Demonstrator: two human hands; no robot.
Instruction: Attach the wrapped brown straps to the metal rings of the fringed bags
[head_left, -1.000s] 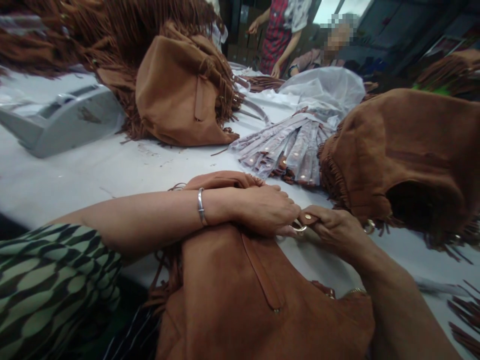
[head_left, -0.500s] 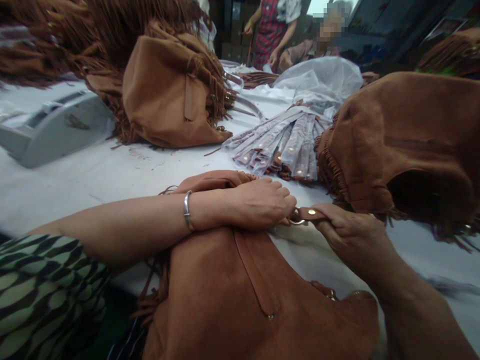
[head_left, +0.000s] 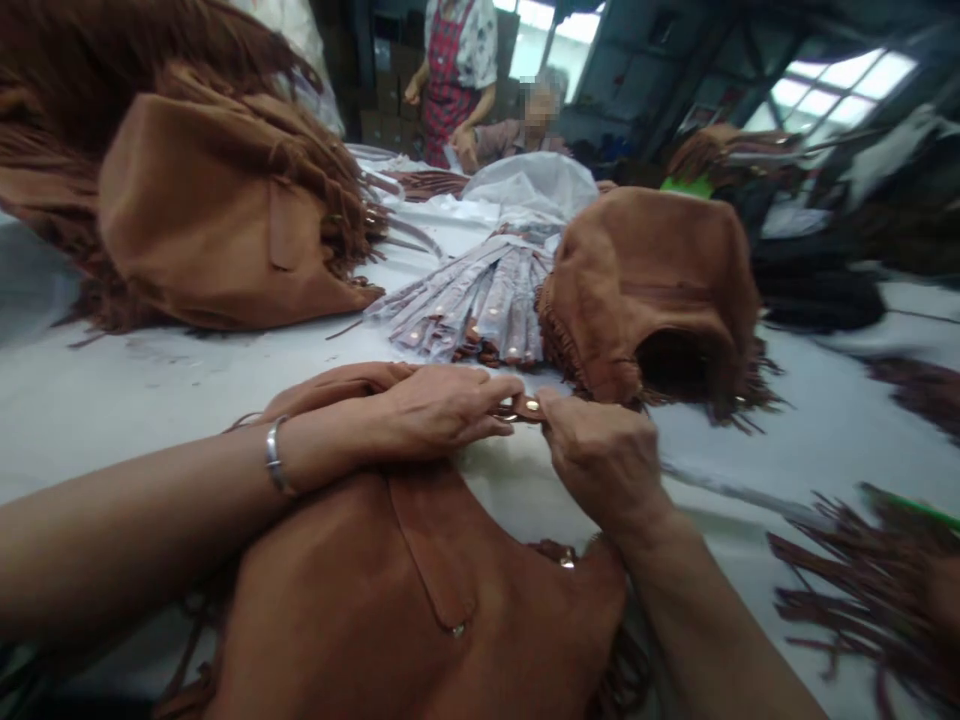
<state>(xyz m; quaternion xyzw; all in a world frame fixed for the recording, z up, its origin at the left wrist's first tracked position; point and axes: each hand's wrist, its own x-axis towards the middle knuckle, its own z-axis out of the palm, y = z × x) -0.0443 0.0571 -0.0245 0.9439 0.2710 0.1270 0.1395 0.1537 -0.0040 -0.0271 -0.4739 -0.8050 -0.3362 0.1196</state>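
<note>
View swings right: windows (head_left: 844, 88) enter upper right, brown fringe strips (head_left: 840, 590) show more fully, grey device (head_left: 30, 280) mostly leaves frame. Left hand (head_left: 442, 408) loosens, fingers straighter; right hand (head_left: 604, 450) nearer it than 0.5 s ago, less strap end (head_left: 532, 407) between.

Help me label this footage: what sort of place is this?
Probably a bag-making workshop: several similar brown bags, a bundle of what look like plastic-wrapped straps, and a person wearing a checked apron.

Wrapped straps (head_left: 491, 290) lie between a fringed bag (head_left: 202, 220) and an open bag (head_left: 667, 240); at right, blurred brown strips (head_left: 862, 590), probably fringe.
</note>
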